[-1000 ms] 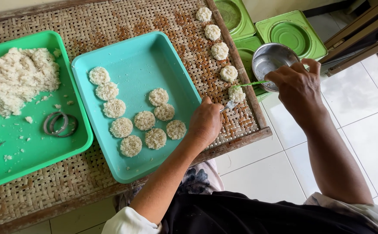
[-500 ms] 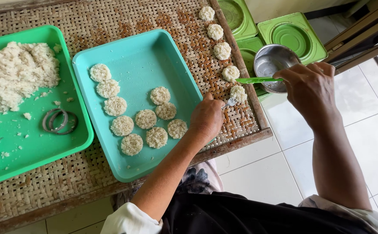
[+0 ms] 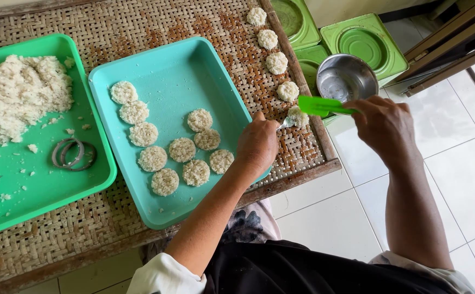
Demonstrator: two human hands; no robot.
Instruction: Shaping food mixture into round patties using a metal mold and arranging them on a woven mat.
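The rice patty [image 3: 297, 116] in hand lies on the woven tabletop [image 3: 156, 24] at its right edge, last in a row of five patties [image 3: 276, 62] running along that edge. The left hand [image 3: 257, 146] pinches something small against it, perhaps a ring mould, though I cannot tell for sure; the right hand [image 3: 381, 124] is closed around a green spatula [image 3: 320, 105] whose blade reaches toward the patty. Nine finished patties [image 3: 182, 149] sit in the teal tray [image 3: 168, 211] just beside, with room to spare. By my reading the shaping is well underway but far from done: a large heap of loose rice [image 3: 14, 95] waits in the green tray [image 3: 41, 198], beside two spare metal rings [image 3: 74, 154]. A steel bowl [image 3: 346, 77] stands on green containers [image 3: 365, 41] beyond.
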